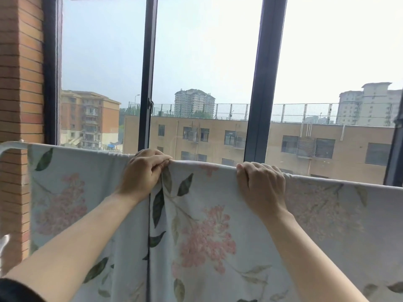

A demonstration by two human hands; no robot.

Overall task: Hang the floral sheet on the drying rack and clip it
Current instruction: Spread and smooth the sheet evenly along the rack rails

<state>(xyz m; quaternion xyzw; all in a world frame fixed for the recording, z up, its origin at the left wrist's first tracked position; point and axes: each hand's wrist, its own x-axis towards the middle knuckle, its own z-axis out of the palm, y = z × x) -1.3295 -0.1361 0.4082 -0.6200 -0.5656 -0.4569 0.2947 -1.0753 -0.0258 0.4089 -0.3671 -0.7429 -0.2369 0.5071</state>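
The pale cotton sheet printed with pink blossoms and green leaves [209, 232] hangs draped over the top rail of the white metal drying rack [13, 144], before a dark-framed window. The left hand [141, 171] pinches a bunched fold at the rail; the right hand [260, 184] curls closed over the sheet's top edge. No clip shows, so, unclipped, the sheet might slide off if the bunching leaves it unevenly weighted.

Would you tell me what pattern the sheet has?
Pale floral sheet: pink flower clusters with dark green leaves, clearest in the head view.
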